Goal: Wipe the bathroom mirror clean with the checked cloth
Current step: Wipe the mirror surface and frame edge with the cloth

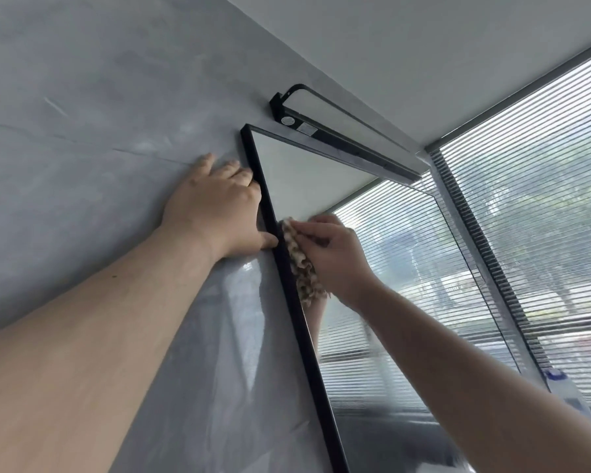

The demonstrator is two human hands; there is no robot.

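Left hand [215,213], fingers spread, braces the wall (for balance); right hand [331,254] grips the checked cloth [301,268], pressing it against the mirror [406,274].

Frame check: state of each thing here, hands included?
mirror: hung on the wall, black-framed, reflecting the window blinds.
checked cloth: bunched, pressed on the mirror by the frame.
right hand: grips the checked cloth.
left hand: flat on the wall, against the frame.
wall lamp: mounted above the mirror; lit or not unclear.
window blinds: lowered, slats open.
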